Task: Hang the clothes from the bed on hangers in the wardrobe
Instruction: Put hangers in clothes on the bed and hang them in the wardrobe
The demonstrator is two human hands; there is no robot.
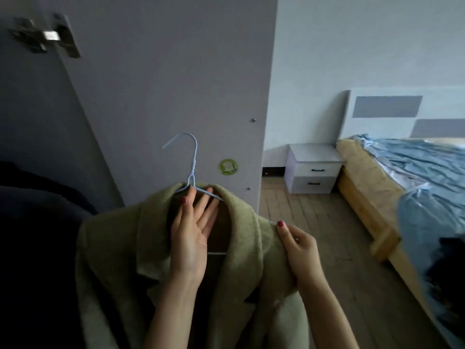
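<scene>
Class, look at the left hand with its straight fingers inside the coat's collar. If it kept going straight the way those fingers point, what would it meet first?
The left hand already touches the pale blue hanger at its neck; beyond that, probably the grey wardrobe door, though depth is unclear.

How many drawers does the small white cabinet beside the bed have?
2. The upper drawer sits directly under the top of the cabinet, and the lower drawer is just below it, near the floor. Each has a dark handle.

One coat [120,248]; one hanger [193,170]; one bed [392,187]; one nightstand [313,170].
</scene>
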